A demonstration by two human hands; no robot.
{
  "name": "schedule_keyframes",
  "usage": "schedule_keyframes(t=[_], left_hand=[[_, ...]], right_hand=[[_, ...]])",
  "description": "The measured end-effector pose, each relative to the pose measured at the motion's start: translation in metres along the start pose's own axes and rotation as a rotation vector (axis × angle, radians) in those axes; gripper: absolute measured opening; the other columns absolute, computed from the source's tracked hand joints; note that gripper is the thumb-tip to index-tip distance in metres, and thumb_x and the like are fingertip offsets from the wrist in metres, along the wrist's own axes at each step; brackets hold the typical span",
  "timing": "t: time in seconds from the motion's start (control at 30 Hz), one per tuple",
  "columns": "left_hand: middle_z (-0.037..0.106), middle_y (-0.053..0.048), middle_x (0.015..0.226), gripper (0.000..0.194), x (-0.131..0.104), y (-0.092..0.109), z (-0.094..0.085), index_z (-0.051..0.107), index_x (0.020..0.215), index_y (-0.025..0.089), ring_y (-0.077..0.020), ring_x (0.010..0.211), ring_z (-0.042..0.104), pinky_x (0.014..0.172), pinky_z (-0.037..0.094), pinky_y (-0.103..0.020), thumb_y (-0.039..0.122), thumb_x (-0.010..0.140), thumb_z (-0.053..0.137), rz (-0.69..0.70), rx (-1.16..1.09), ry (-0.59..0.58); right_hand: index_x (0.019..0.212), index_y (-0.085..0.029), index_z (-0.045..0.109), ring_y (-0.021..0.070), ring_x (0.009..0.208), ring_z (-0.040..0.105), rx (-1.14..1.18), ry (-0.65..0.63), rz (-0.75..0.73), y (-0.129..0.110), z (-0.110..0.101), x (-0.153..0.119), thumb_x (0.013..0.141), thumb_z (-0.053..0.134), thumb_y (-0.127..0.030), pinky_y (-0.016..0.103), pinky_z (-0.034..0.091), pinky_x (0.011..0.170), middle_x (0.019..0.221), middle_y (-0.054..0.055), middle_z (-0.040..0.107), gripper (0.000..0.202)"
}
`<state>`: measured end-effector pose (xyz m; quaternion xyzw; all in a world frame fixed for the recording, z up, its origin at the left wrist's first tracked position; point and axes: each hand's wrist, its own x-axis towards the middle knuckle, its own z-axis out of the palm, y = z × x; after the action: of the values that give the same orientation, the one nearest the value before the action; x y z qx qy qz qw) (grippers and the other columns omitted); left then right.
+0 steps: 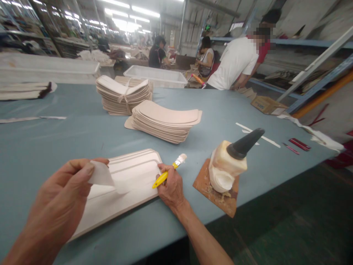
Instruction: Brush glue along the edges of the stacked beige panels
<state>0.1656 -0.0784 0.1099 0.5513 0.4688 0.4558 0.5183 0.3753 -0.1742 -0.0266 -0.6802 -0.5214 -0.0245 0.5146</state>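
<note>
My left hand [62,197] pinches a thin, whitish, see-through strip [101,174] between thumb and fingers. The strip is raised at my fingertips and trails down onto the pale flat pieces [138,186], which lie overlapping in front of me. My right hand [173,188] holds a yellow-handled paintbrush [160,180], its bristles pointing up and away with white stuff on them. Its thumb and fingertips rest at the right end of the pale pieces. To the right, a cut-open plastic bottle [228,165] with a black cone stands tilted on a stained brown board [202,180], with creamy paste at its opening.
Behind the pale pieces sit a stack of curved beige pieces [165,123] and a tied bundle [124,95]. White strips [257,135], a pink pen-like tool [291,148] and a red case [299,144] lie rightward. Several people work beyond the blue-grey table [74,136].
</note>
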Motion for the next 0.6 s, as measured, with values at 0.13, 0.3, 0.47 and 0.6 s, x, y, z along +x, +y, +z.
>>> schedule_keyframes(t=[0.13,0.3,0.47,0.6], left_hand=[[0.077,0.002,0.09,0.051,-0.003,0.03,0.034,0.068,0.074,0.022,-0.0118,0.082,0.06,0.07,0.05,-0.015,0.055,0.05,0.098,-0.059,-0.239,-0.023],[0.077,-0.002,0.088,0.039,-0.008,0.056,0.06,0.066,0.072,0.019,-0.0124,0.079,0.063,0.074,0.051,-0.021,0.041,0.059,0.096,0.022,-0.359,-0.117],[0.08,-0.004,0.091,0.026,-0.009,0.062,0.067,0.064,0.071,0.021,-0.0197,0.094,0.07,0.088,0.052,-0.03,0.034,0.069,0.087,0.056,-0.413,-0.171],[0.079,-0.001,0.087,0.028,-0.011,0.064,0.07,0.064,0.07,0.021,-0.0194,0.095,0.07,0.097,0.051,-0.032,0.037,0.068,0.087,0.028,-0.474,-0.198]], right_hand=[[0.107,-0.024,0.051,0.0266,0.104,0.074,-0.024,-0.023,0.012,-0.002,-0.001,-0.002,0.082,0.055,-0.019,0.038,0.059,0.089,0.119,0.009,0.077,0.025],[0.108,-0.024,0.051,0.0279,0.106,0.074,-0.06,-0.048,0.008,-0.001,0.0,-0.005,0.075,0.057,-0.016,0.039,0.059,0.091,0.124,0.008,0.076,0.035],[0.109,-0.024,0.051,0.0281,0.108,0.073,-0.07,-0.062,-0.004,0.002,0.001,-0.006,0.072,0.058,-0.015,0.039,0.059,0.091,0.127,0.009,0.074,0.039],[0.109,-0.025,0.05,0.0278,0.109,0.073,-0.059,-0.06,-0.004,0.002,0.001,-0.006,0.073,0.057,-0.014,0.039,0.059,0.092,0.128,0.008,0.074,0.038]])
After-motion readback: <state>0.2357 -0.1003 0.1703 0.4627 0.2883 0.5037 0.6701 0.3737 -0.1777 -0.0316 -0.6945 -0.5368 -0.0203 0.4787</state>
